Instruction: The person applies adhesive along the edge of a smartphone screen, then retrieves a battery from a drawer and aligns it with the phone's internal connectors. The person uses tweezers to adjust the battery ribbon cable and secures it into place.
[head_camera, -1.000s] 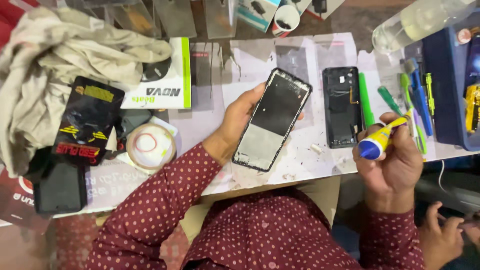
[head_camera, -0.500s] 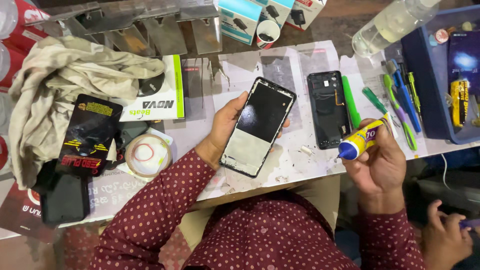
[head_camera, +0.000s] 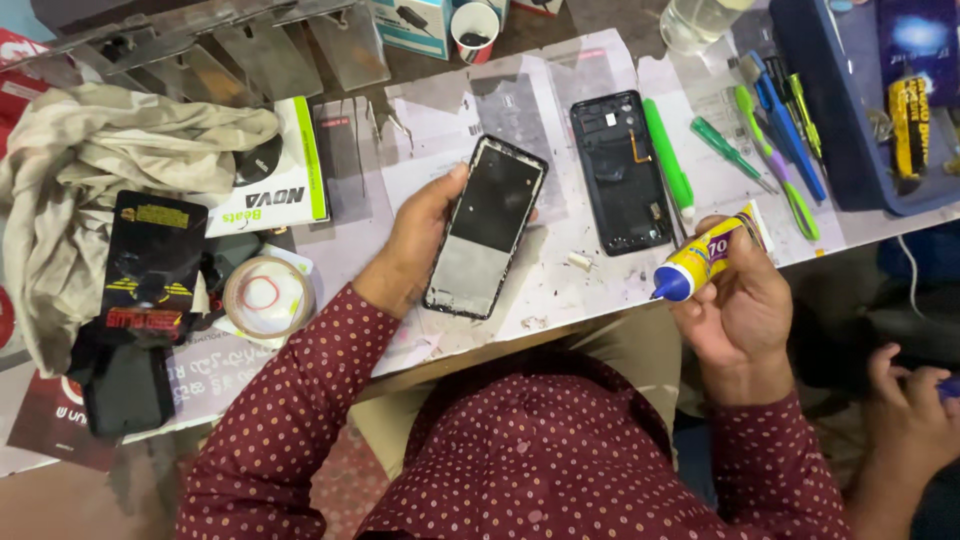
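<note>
My left hand (head_camera: 415, 245) grips a bare phone screen frame (head_camera: 486, 226) by its left edge, tilted above the white work table (head_camera: 590, 290). My right hand (head_camera: 735, 300) holds a yellow glue tube with a blue cap (head_camera: 700, 258), cap pointing down-left, at the table's front edge. An opened black phone body (head_camera: 620, 172) lies flat on the table between the two hands, further back. A small white bit (head_camera: 580, 260) lies on the table near the tube.
Green and blue tools (head_camera: 775, 140) lie right of the phone body beside a blue tray (head_camera: 850, 120). A tape roll (head_camera: 268, 297), black packets (head_camera: 145, 265), a white box (head_camera: 275, 185) and a crumpled cloth (head_camera: 110, 170) fill the left. Another person's hand (head_camera: 905, 400) is at lower right.
The view has shifted, so everything sits lower and further left in frame. My right hand has tilted the glue tube flatter; my left hand still holds the screen frame.
</note>
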